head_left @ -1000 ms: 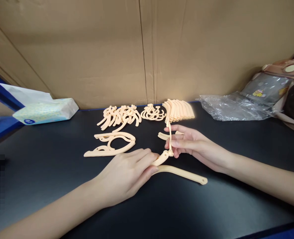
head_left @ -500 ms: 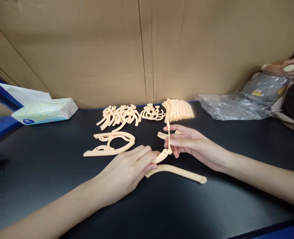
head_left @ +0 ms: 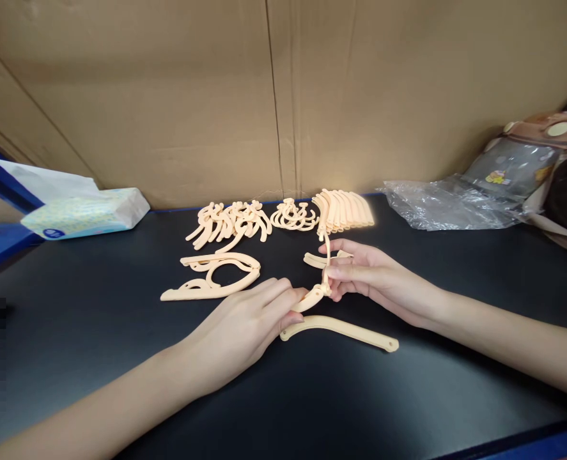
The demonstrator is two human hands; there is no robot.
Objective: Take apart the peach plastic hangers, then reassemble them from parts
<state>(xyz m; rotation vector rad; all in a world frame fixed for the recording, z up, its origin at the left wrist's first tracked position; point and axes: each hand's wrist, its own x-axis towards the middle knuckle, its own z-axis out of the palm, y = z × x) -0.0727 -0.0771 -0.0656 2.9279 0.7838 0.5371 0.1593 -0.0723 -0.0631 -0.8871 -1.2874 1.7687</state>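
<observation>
My left hand (head_left: 259, 329) is closed on a short curved beige hanger piece (head_left: 310, 299), its holed end poking out past my fingertips. Between thumb and fingers, my right hand (head_left: 364, 275) pinches a slim beige hanger piece (head_left: 328, 255), held upright. The two pieces meet end to end above the table; whether they are joined I cannot tell. A long curved hanger arm (head_left: 343, 329) lies just in front of both hands. Behind my right hand another hanger part (head_left: 314, 260) is partly hidden. A folded hanger (head_left: 201, 293) lies left, beyond my left hand.
Along the back of the black table (head_left: 312, 409) are a heap of hanger pieces (head_left: 235, 223), a pile of hooks (head_left: 295, 217) and a row of hanger arms (head_left: 348, 211). A tissue pack (head_left: 91, 214) stands left, clear plastic bags (head_left: 436, 201) right. Cardboard (head_left: 168, 96) walls the back.
The upright piece in my right hand has shifted slightly, and its lower end now sits closer against the end of the left hand's piece. Both hands have otherwise hardly moved.
</observation>
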